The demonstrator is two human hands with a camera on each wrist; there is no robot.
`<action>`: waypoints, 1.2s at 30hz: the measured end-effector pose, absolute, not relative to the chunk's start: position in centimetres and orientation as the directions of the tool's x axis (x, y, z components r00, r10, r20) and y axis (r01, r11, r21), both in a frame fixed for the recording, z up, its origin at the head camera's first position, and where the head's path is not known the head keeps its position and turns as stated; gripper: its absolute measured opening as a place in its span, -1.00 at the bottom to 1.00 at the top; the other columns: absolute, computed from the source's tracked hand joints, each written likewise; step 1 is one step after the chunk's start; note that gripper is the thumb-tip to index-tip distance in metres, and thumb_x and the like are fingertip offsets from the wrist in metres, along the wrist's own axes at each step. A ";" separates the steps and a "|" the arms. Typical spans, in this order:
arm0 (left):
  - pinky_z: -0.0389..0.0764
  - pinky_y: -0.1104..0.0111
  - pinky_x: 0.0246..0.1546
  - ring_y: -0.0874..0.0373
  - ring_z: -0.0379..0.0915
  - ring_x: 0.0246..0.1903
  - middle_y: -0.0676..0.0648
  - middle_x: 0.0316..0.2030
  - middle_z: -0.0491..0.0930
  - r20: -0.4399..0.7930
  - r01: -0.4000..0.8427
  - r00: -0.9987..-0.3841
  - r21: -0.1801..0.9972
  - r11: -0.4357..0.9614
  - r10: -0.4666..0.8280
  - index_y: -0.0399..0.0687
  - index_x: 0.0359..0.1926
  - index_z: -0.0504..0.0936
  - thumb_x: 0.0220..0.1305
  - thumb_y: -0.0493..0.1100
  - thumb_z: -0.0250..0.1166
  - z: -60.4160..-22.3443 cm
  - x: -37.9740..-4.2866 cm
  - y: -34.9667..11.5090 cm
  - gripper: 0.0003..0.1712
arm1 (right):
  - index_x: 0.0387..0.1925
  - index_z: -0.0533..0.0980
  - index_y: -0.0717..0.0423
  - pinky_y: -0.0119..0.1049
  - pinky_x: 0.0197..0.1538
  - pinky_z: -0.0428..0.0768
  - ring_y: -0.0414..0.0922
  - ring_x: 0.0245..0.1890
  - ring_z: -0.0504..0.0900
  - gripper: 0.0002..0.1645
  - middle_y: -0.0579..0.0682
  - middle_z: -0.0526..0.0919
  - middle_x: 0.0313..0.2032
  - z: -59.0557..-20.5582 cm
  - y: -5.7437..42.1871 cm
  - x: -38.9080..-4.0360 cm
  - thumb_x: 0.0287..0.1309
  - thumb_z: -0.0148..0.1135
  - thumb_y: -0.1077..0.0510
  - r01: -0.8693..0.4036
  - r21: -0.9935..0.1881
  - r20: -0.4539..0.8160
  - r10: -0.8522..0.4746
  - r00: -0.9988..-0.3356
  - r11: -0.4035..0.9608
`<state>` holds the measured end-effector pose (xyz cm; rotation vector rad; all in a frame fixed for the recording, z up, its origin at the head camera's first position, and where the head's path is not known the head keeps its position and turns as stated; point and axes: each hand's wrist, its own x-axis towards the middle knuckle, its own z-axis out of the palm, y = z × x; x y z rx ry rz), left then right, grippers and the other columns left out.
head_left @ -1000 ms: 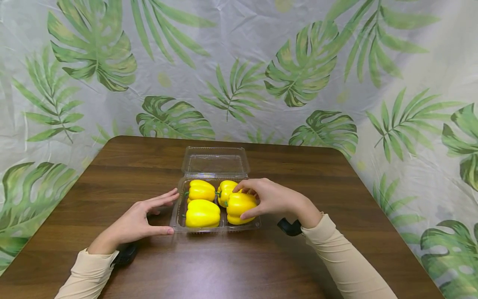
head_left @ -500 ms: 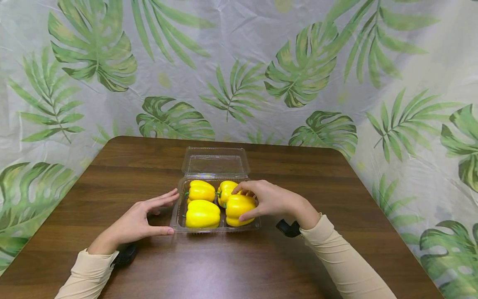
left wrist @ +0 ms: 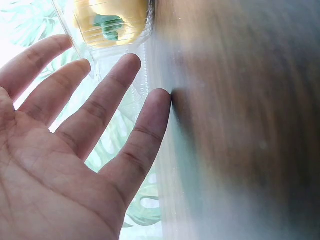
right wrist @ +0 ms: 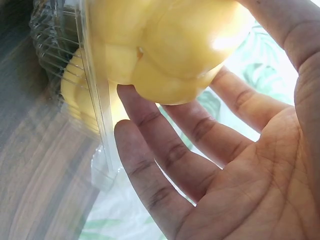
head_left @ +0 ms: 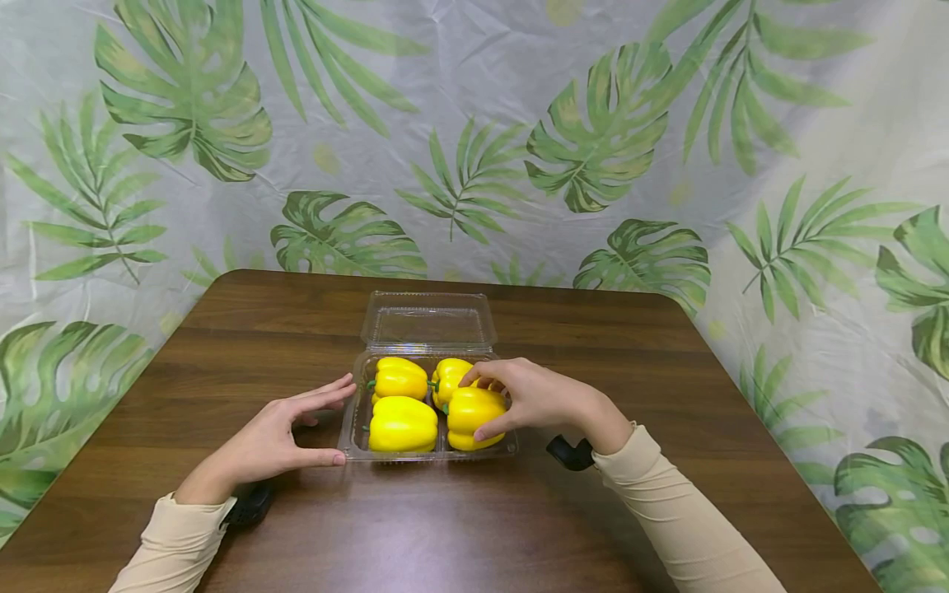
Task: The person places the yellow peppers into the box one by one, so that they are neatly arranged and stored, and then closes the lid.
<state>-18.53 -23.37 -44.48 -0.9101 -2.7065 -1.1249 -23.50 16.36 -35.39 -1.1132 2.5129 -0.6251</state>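
Observation:
A hinged clear plastic container [head_left: 352,436] lies on the table, its lid [head_left: 427,319] folded back flat behind it. Several yellow bell peppers sit inside: one at back left [head_left: 400,379], one at front left [head_left: 403,425], one at back right [head_left: 448,377]. My right hand [head_left: 552,399] holds another bell pepper [head_left: 473,420] at front right, thumb on the near side and fingers over the far side; the right wrist view shows its lobed end above the container rim. At the left wall, my left hand [head_left: 270,436] has its fingers extended, its fingertips at the rim.
The brown wooden table [head_left: 415,527] extends on all sides of the container. Behind it hangs a pale curtain [head_left: 474,82] printed with green leaves. A black wrist strap [head_left: 571,453] shows below my right wrist.
My right hand has lowered the bell pepper slightly, toward me and a little left, into the front right of the container. The left hand has stayed in place.

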 end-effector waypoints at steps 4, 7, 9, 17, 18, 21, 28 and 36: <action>0.76 0.15 0.11 0.08 0.64 0.28 -0.07 0.58 0.41 0.281 0.550 -0.821 0.623 0.556 0.496 -0.01 0.57 0.46 0.11 0.14 0.69 -44.5 -18.5 -23.3 0.06 | 0.32 0.55 0.04 -0.01 0.33 0.66 0.01 0.22 0.67 -0.18 0.01 0.71 0.21 -35.5 16.3 -23.6 0.13 0.65 -0.19 -0.614 -0.505 -0.119 -0.753 -0.647 0.607; 0.76 0.16 0.11 0.08 0.64 0.29 -0.07 0.58 0.41 0.279 0.548 -0.823 0.622 0.560 0.495 0.00 0.57 0.45 0.12 0.15 0.68 -44.5 -18.6 -23.3 0.06 | 0.32 0.55 0.03 -0.03 0.31 0.67 0.00 0.21 0.67 -0.17 0.01 0.71 0.20 -35.7 16.2 -23.7 0.12 0.65 -0.20 -0.618 -0.496 -0.120 -0.753 -0.647 0.610; 0.76 0.16 0.12 0.08 0.64 0.29 -0.06 0.58 0.41 0.276 0.544 -0.825 0.623 0.562 0.493 0.01 0.57 0.45 0.12 0.15 0.68 -44.5 -18.5 -23.3 0.06 | 0.32 0.55 0.03 -0.05 0.30 0.68 -0.01 0.21 0.68 -0.17 0.02 0.71 0.19 -35.8 16.2 -23.7 0.12 0.65 -0.20 -0.621 -0.490 -0.120 -0.753 -0.647 0.612; 0.76 0.15 0.12 0.05 0.64 0.29 -0.06 0.58 0.40 0.271 0.536 -0.830 0.627 0.565 0.487 0.00 0.57 0.45 0.11 0.16 0.68 -44.4 -18.4 -23.2 0.06 | 0.30 0.56 0.03 -0.06 0.27 0.68 -0.02 0.18 0.67 -0.19 0.02 0.72 0.15 -36.1 16.1 -23.8 0.11 0.67 -0.18 -0.631 -0.481 -0.116 -0.758 -0.642 0.608; 0.76 0.15 0.12 0.04 0.64 0.29 -0.06 0.58 0.41 0.272 0.537 -0.830 0.627 0.565 0.487 0.00 0.57 0.46 0.11 0.16 0.68 -44.4 -18.4 -23.2 0.06 | 0.30 0.56 0.03 -0.06 0.26 0.68 -0.02 0.18 0.67 -0.19 0.02 0.72 0.15 -36.1 16.1 -23.8 0.11 0.67 -0.18 -0.632 -0.479 -0.116 -0.758 -0.642 0.609; 0.76 0.14 0.12 0.03 0.64 0.29 -0.06 0.57 0.42 0.272 0.536 -0.830 0.626 0.566 0.486 0.00 0.57 0.45 0.11 0.16 0.68 -44.4 -18.4 -23.1 0.06 | 0.29 0.56 0.02 -0.10 0.24 0.68 -0.03 0.16 0.68 -0.18 0.01 0.73 0.13 -36.2 16.0 -23.7 0.08 0.69 -0.18 -0.634 -0.472 -0.113 -0.756 -0.645 0.612; 0.76 0.15 0.10 0.02 0.64 0.28 -0.07 0.58 0.41 0.273 0.540 -0.828 0.625 0.564 0.490 0.00 0.57 0.45 0.11 0.15 0.68 -44.3 -18.3 -23.2 0.06 | 0.30 0.55 0.03 -0.14 0.23 0.69 -0.05 0.15 0.67 -0.15 0.00 0.72 0.14 -36.0 16.0 -23.4 0.08 0.68 -0.20 -0.642 -0.463 -0.105 -0.757 -0.645 0.611; 0.76 0.18 0.09 0.02 0.63 0.28 -0.09 0.57 0.42 0.277 0.544 -0.825 0.624 0.561 0.493 -0.01 0.57 0.45 0.12 0.14 0.69 -44.3 -18.3 -23.3 0.06 | 0.39 0.55 0.03 -0.02 0.30 0.67 -0.04 0.20 0.66 -0.21 -0.02 0.69 0.23 -35.3 16.5 -23.2 0.25 0.56 -0.19 -0.589 -0.538 -0.145 -0.754 -0.641 0.603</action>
